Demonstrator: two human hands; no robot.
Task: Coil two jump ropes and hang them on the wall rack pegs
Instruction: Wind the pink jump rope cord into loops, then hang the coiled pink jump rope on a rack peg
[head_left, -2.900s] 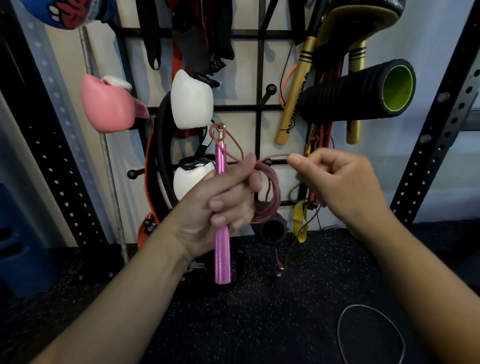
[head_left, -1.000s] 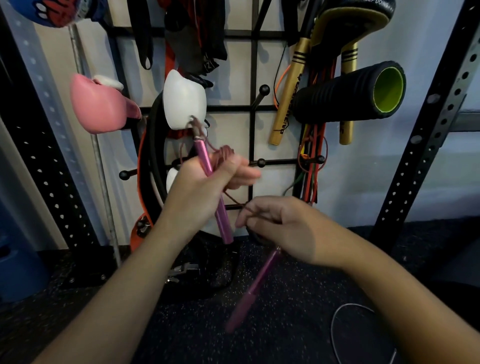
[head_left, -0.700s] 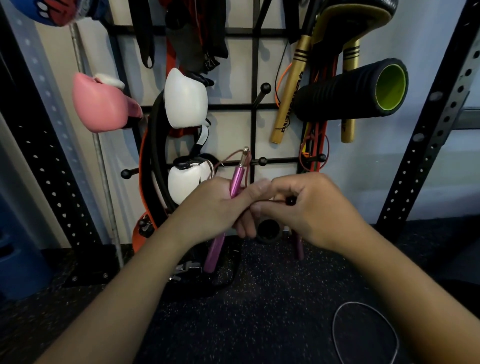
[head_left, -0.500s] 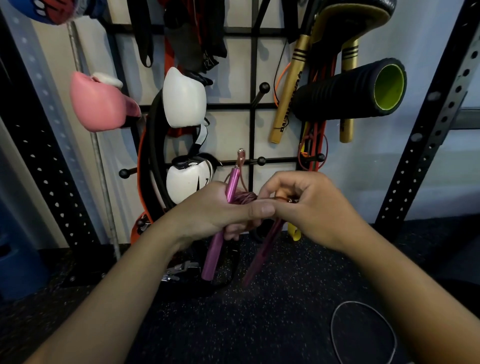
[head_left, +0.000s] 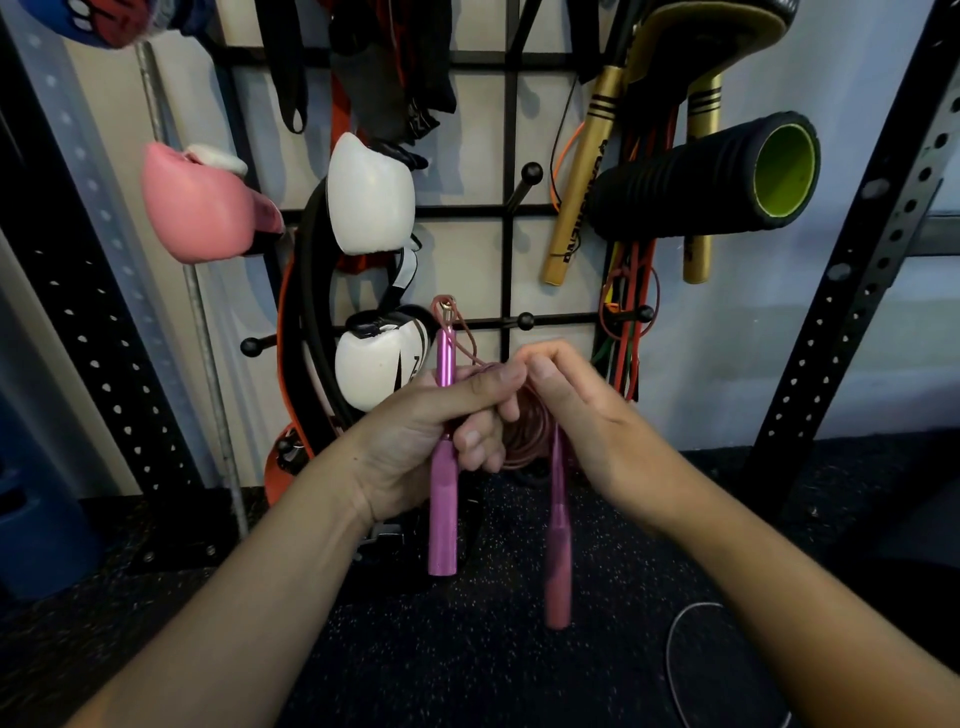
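Rope coil (head_left: 527, 431) in dark pink hangs between both hands before the rack (head_left: 511, 218). Left hand (head_left: 436, 431) grips one pink handle (head_left: 444, 499) upright, thumb over the coil; right hand (head_left: 582, 415) pinches the coil's top, second handle (head_left: 557, 540) dangling below. Two handles, one coil. Three bare pegs (head_left: 525, 320) stand just behind, one more higher up; a second, thin rope (head_left: 675, 660) loops on the floor (head_left: 467, 649)
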